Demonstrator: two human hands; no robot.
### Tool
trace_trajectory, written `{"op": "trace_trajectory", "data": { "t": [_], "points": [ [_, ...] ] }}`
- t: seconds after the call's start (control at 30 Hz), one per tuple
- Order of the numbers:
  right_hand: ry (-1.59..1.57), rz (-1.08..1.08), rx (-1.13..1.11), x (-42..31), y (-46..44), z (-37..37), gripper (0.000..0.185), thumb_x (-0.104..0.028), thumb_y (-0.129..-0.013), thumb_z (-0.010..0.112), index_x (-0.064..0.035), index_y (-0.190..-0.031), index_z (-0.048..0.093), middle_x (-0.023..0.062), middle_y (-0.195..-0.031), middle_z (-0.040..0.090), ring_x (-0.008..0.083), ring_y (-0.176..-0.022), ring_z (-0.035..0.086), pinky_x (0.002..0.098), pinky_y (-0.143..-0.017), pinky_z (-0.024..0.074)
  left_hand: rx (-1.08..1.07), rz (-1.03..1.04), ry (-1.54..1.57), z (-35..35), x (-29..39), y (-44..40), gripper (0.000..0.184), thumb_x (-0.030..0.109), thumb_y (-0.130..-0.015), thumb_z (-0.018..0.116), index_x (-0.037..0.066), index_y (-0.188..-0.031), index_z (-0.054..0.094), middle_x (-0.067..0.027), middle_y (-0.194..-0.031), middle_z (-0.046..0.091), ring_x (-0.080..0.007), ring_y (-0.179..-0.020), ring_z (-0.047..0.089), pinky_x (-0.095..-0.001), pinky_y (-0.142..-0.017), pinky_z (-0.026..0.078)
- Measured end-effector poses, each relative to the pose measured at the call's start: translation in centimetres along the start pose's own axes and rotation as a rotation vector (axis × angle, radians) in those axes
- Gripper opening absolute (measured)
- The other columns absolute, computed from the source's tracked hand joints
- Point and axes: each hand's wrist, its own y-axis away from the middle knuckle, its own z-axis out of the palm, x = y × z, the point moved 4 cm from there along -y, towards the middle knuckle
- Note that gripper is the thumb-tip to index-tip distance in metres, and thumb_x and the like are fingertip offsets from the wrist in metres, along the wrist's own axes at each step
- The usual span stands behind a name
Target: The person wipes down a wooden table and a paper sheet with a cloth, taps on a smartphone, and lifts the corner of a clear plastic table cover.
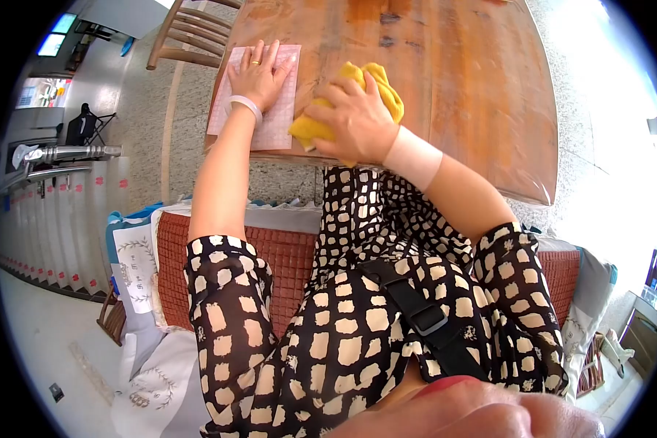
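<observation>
At the table's near edge, both hands down on the wood. Left hand (pixel 261 82): palm flat, fingers long and slightly parted, pressing a pink checked sheet (pixel 274 130); grasping nothing. Paper or fabric, can't tell. Sheet lies flat at the table's near left corner; likely the spread palm keeps it from sliding. Right hand (pixel 361 125): fingers bent over a bunched yellow cloth (pixel 388 91), palm down, so it's held against the tabletop just beside the sheet's right side. Bunching probably gives the fingers something thick to grip. Fingertips partly sunk in the folds; underside of cloth hidden.

Ring (pixel 255 63) on left hand, pale band (pixel 245 106) at that wrist; wider pale band (pixel 414 159) round the right wrist.

Wooden table (pixel 482 102) runs out ahead and to the right; shiny wrinkles near its right corner, maybe a clear film over the wood. Wooden chair (pixel 191 33) by the far left side.

Person sits close up to the table, so both forearms reach over the near edge. Black-and-cream patterned clothing (pixel 354 343), black strap (pixel 420 314) across the chest. Red-brown seat mat (pixel 177 263) shows both sides of the body, presumably for padding. Further left, pale steps (pixel 66 233) with red marks.
</observation>
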Motion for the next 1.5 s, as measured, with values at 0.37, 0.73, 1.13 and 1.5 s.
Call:
{"op": "trace_trajectory", "data": {
  "t": [0.37, 0.73, 1.13, 1.5],
  "points": [
    [0.403, 0.629, -0.040, 20.0, -1.3, -4.4, 0.059, -0.061, -0.084, 0.052, -0.0285, -0.134, 0.051, 0.0043, -0.142, 0.044, 0.0294, -0.133, 0.037, 0.0623, -0.105, 0.0274, 0.033, 0.020, 0.006, 0.2, -0.2, 0.1, 0.059, 0.059, -0.093, 0.033, 0.029, -0.145, 0.034, -0.0056, -0.152, 0.030, -0.0279, -0.141, 0.024, -0.0570, -0.110, 0.012],
    [0.508, 1.060, 0.044, 30.3, 13.4, -12.6, 0.059, -0.061, -0.080, 0.050, -0.0304, -0.131, 0.052, 0.0012, -0.138, 0.047, 0.0328, -0.130, 0.038, 0.0521, -0.104, 0.0314, 0.006, 0.015, 0.017, 0.5, -0.5, -0.1, 0.062, 0.059, -0.092, 0.034, 0.028, -0.146, 0.032, -0.0053, -0.153, 0.028, -0.0268, -0.142, 0.021, -0.0579, -0.111, 0.010],
    [0.495, 0.618, 0.305, 12.3, 24.8, -14.2, 0.040, -0.031, -0.078, 0.068, -0.0161, -0.114, 0.064, 0.0077, -0.121, 0.057, 0.0278, -0.115, 0.051, 0.0416, -0.101, 0.0363, -0.028, 0.000, -0.023, 1.0, -0.9, -0.7, 0.063, 0.061, -0.092, 0.032, 0.030, -0.146, 0.030, -0.0038, -0.154, 0.026, -0.0264, -0.142, 0.021, -0.0593, -0.111, 0.013],
    [0.380, 0.644, 0.135, 9.3, 18.8, -9.9, 0.049, -0.041, -0.077, 0.065, -0.0175, -0.120, 0.060, 0.0094, -0.129, 0.050, 0.0328, -0.128, 0.036, 0.0579, -0.103, 0.0250, 0.004, -0.008, -0.030, 0.8, -0.4, -0.4, 0.061, 0.061, -0.092, 0.032, 0.031, -0.146, 0.031, -0.0048, -0.153, 0.027, -0.0277, -0.141, 0.023, -0.0589, -0.110, 0.015]
  ]
}}
